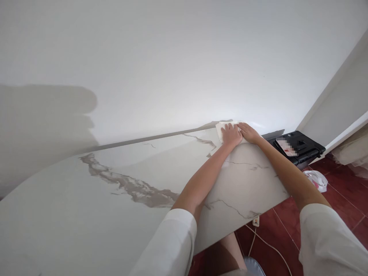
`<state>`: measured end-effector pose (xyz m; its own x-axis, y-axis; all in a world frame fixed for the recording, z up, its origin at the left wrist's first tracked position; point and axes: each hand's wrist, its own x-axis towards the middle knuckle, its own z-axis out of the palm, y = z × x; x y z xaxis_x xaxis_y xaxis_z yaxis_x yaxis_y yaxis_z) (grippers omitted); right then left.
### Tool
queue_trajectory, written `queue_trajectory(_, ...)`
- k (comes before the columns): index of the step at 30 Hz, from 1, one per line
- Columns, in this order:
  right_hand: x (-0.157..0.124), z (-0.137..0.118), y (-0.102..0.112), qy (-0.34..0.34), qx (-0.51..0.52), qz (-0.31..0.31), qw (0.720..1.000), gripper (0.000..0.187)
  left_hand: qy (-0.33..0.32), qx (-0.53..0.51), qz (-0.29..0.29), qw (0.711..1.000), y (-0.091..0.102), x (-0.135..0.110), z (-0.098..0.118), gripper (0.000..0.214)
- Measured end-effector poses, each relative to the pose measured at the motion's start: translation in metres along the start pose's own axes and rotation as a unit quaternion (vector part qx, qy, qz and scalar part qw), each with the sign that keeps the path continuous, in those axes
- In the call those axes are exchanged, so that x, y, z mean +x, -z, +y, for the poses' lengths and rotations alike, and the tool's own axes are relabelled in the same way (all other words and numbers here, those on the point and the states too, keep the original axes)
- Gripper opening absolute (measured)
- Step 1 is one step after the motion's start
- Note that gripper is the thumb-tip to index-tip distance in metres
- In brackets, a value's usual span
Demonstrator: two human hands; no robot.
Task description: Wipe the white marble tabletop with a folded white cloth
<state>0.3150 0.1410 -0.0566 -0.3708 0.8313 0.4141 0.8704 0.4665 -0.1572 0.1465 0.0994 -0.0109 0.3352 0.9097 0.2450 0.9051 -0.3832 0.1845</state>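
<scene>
A white cloth or paper wipe point(219, 130) lies flat at the far right edge of a white marble-patterned tabletop point(149, 168), close to the wall. My left hand point(231, 135) presses on it from above, fingers spread and stretched forward. Beside it, touching or nearly so, my right hand point(248, 132) rests on the wipe's right part with its fingers extended flat. Both hands cover much of the wipe, so how far it reaches beneath them is hidden.
A white wall point(161, 69) rises behind the tabletop. To the right stands a black hard case point(309, 145) with a blurred card or phone point(286, 147) on top. A white plastic bag point(317, 180), a socket point(255, 221) and its cable point(273, 248) are on the red tiled floor point(342, 199).
</scene>
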Motion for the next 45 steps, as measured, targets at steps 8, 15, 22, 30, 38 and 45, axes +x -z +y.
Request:
queue_trajectory(8,-0.053,-0.011,0.025,-0.009,-0.031,-0.011,0.999,0.053,-0.024,-0.016,-0.013,0.999,0.007,-0.039,0.031,0.053)
queue_trajectory(15,-0.090,-0.023,0.039,-0.010,-0.064,-0.024,0.998,0.054,-0.031,-0.018,-0.027,0.999,0.016,-0.074,0.051,0.055)
queue_trajectory(22,-0.123,-0.041,0.051,-0.003,-0.046,-0.005,0.999,0.055,-0.030,-0.025,-0.029,0.999,0.026,-0.112,0.066,0.053)
queue_trajectory(30,-0.153,-0.064,0.067,-0.014,-0.032,-0.010,0.999,0.055,-0.038,-0.041,-0.025,0.998,0.030,-0.142,0.076,0.054)
queue_trajectory(38,-0.177,-0.071,0.076,-0.011,-0.034,-0.018,0.999,0.055,-0.043,-0.033,-0.038,0.998,0.035,-0.164,0.089,0.055)
queue_trajectory(45,-0.195,-0.068,0.083,0.002,-0.023,-0.004,1.000,0.058,-0.044,-0.039,-0.034,0.998,0.034,-0.176,0.103,0.056)
